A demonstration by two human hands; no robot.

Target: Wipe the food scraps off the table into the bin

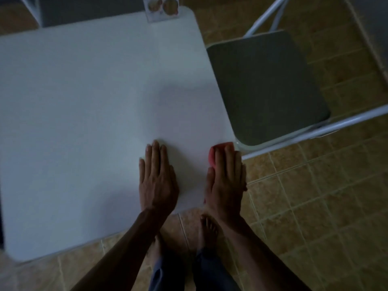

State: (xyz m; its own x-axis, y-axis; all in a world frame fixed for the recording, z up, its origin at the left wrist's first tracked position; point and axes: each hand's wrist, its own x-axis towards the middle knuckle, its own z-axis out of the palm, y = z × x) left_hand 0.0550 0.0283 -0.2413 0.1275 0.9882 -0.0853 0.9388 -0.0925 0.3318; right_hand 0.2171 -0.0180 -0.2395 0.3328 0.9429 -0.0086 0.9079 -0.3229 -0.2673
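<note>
**Nearly done, by the look of it: table wipe at the near right edge**

- Table [84,101]: white top, dim light. No food scraps can be made out on it anywhere. Small crumbs would be too fine to tell at this sharpness.
- Red cloth [212,153] (possibly a sponge): at 4 o'clock on the tabletop, right at the edge beside the near corner, mostly hidden under the fingers.
- Right hand [225,181]: lies flat on the red cloth, fingers straight and together, pressing down rather than curled round it.
- Left hand [156,177]: at 5 o'clock on the top, palm down, fingers straight and released, holding nothing. It appears to steady the table.
- Bin: not in view. Below the edge by the cloth only tiled floor [315,196] shows.
- Folding chair [266,85]: grey seat at 3 o'clock, close against the table's right side.
- Printed card [162,8]: upright at 12 o'clock on the far edge.

Judgement: gathering looks largely finished, with the cloth at the rim. What is left is the drop into the bin, which cannot be confirmed from here.
</note>
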